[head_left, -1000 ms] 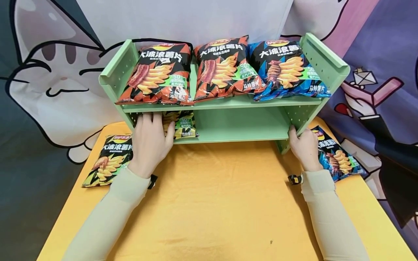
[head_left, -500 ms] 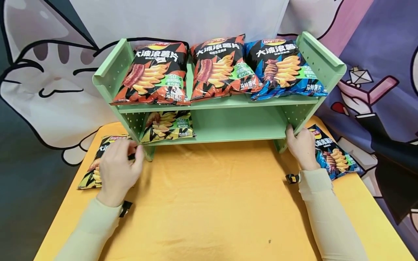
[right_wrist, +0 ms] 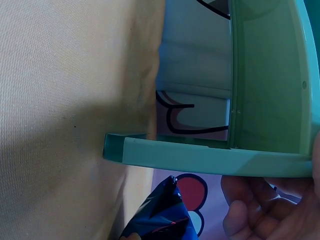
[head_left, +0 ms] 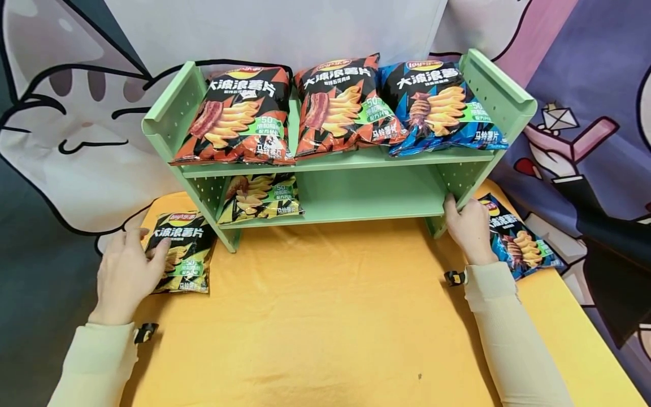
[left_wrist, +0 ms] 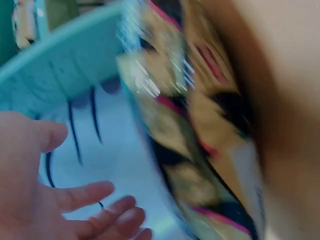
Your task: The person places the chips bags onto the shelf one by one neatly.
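Observation:
At the left of the table lies a black-and-yellow chip bag (head_left: 190,254). My left hand (head_left: 124,277) is at its left edge, overlapping it in the head view. In the left wrist view the fingers (left_wrist: 100,197) are spread, apart from the blurred chip bag (left_wrist: 185,130). My right hand (head_left: 470,229) grips the right side panel of the green two-tier shelf (head_left: 376,195); its fingers (right_wrist: 250,200) lie along the panel's outer side. Another black-and-yellow chip bag (head_left: 261,198) sits at the left of the lower tier.
On the top tier stand two red chip bags (head_left: 236,116) (head_left: 346,110) and a blue chip bag (head_left: 442,107). Another blue chip bag (head_left: 524,240) lies on the yellow-covered table (head_left: 325,316), right of the shelf. A printed cartoon backdrop (head_left: 285,28) hangs behind.
My left hand has left the bag on the lower tier and moved left and down to the table bag. That bag has turned straighter. My right hand stays on the panel.

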The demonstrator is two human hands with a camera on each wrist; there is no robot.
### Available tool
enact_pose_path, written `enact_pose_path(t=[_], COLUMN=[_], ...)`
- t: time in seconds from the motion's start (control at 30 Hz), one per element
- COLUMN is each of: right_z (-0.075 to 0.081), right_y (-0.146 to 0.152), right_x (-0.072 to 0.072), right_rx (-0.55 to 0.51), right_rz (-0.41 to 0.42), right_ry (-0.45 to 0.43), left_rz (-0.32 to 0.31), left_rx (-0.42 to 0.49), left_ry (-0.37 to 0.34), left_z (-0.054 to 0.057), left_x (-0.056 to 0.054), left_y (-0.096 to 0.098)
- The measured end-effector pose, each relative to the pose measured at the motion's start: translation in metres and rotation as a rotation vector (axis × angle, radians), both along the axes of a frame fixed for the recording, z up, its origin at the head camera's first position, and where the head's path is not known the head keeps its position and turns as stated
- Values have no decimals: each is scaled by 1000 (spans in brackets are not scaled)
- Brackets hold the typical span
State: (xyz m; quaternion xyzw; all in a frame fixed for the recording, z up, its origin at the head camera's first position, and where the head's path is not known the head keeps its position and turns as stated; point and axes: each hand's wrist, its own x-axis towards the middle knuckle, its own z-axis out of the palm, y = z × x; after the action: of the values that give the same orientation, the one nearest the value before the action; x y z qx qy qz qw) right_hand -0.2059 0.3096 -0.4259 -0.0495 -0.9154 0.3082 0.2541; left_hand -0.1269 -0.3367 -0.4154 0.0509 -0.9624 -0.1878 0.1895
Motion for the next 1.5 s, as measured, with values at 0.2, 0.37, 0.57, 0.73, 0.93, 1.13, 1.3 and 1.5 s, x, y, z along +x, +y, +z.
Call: enact_pose_path(t=[0.2, 0.37, 0.57, 0.73, 0.93, 1.13, 1.3, 1.5], right_z=[-2, -3, -3, -1, -1, -1, 0, 0], right_y=[0, -2, -3, -2, -1, -1, 0, 0], right_x=[0, 0, -1, -1, 0, 0, 0, 0], right_rx=[-7, -10, -15, -13, -14, -11, -11, -16], right_rz=[-2, 3, 12, 16, 12, 17, 15, 13], right_ry=[-10, -10, -10, -9, -17, -7, -10, -21], left_rz=[13, -18, -47, -76, -88, -44, -13, 20], left_rx=[32, 84, 146, 186, 218, 243, 219, 210], left_ry=[-372, -580, -646, -674, -709, -626, -488, -377], left_z=[-11, -19, -27, -29, -29, -32, -33, -31], left_x=[-13, -22, -29, -32, -34, -32, -30, -26], left_y=[-37, -58, -70, -71, -67, -62, -56, -49])
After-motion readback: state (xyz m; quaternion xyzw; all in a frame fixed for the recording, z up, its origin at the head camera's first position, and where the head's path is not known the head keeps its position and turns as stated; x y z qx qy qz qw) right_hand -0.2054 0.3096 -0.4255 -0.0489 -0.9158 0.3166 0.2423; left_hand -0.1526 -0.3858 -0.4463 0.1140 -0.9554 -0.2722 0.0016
